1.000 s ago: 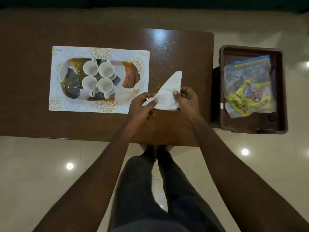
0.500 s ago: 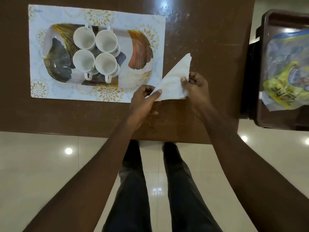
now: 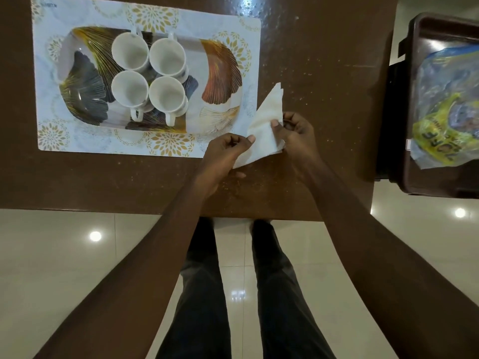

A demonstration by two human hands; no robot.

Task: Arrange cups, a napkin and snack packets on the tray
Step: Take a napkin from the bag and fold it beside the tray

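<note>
Risk, as judged: thin white paper napkin [image 3: 265, 125], folded to a triangle, is pinched at its lower corner by the left hand [image 3: 223, 158] and along its right edge by the right hand [image 3: 295, 132]. It sits just off the right end of the oval leaf-patterned tray [image 3: 223, 66], over the brown wooden table [image 3: 324, 73]. Uneven pull could tear it or spring the fold. A careless leftward sweep could knock the four white ceramic cups [image 3: 166, 97] clustered mid-tray.

Hidden: cannot tell whether the napkin touches the table. Yellow-and-blue snack packets [image 3: 440, 136] in the dark brown plastic bin [image 3: 409, 73] are cut off at frame edge; count unclear.
</note>
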